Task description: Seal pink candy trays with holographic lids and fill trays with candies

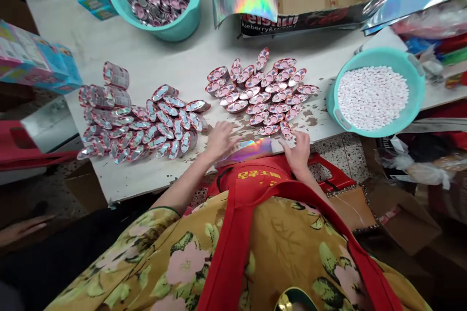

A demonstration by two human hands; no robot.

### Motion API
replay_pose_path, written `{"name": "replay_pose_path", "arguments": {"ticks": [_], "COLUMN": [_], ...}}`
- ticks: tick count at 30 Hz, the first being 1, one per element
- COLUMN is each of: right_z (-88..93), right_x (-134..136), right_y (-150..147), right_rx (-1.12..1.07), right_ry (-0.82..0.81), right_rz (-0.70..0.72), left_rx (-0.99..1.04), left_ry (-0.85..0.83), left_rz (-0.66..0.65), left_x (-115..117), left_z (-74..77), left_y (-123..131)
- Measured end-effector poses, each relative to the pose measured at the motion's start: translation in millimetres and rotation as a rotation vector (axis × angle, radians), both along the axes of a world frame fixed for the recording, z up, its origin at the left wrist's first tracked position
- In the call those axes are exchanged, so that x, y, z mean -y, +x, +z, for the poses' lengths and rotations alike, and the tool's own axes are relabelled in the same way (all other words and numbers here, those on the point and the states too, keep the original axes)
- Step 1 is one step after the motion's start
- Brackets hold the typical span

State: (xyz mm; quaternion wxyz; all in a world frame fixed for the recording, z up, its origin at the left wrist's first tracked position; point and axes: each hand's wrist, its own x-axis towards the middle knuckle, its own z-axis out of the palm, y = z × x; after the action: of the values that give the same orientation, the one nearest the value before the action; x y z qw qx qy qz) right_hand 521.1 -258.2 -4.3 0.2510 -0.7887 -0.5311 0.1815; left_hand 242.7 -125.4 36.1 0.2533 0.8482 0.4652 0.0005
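My right hand (298, 149) is at the table's front edge, its thumb and forefinger around the lower end of a small oval pack (285, 129) with a pink round piece in its top. Just in front stands a cluster of similar packs (259, 98), also showing pink pieces. My left hand (221, 141) is over the table to the left, fingers stretched out, with nothing visible in it. Between my hands, a shiny rainbow sheet (251, 150) lies along the edge. Another group of packs (164, 129), with silvery tops, stands farther left.
A turquoise tub (175, 31) of pink-and-silver pieces stands at the back left. On the right is another turquoise tub (416, 92), full of small white pieces. A foil-lined carton (302, 26) is at the back. Blue boxes (65, 70) line the left side. Another person's hand (25, 229) shows lower left.
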Motion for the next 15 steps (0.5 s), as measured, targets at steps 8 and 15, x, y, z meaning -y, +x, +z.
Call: {"name": "replay_pose_path", "arguments": {"ticks": [8, 15], "right_z": [-32.3, -34.7], "right_x": [-28, -50], "right_y": [45, 56], "right_rx": [0.010, 0.023], "right_ry": [-0.167, -0.102], "right_rz": [0.075, 0.099], "left_rx": [0.068, 0.068], "left_ry": [0.044, 0.116], "left_rz": [-0.404, -0.289], "left_x": [-17, -26], "left_z": [-53.9, -48.7], "left_y": [93, 51]}}
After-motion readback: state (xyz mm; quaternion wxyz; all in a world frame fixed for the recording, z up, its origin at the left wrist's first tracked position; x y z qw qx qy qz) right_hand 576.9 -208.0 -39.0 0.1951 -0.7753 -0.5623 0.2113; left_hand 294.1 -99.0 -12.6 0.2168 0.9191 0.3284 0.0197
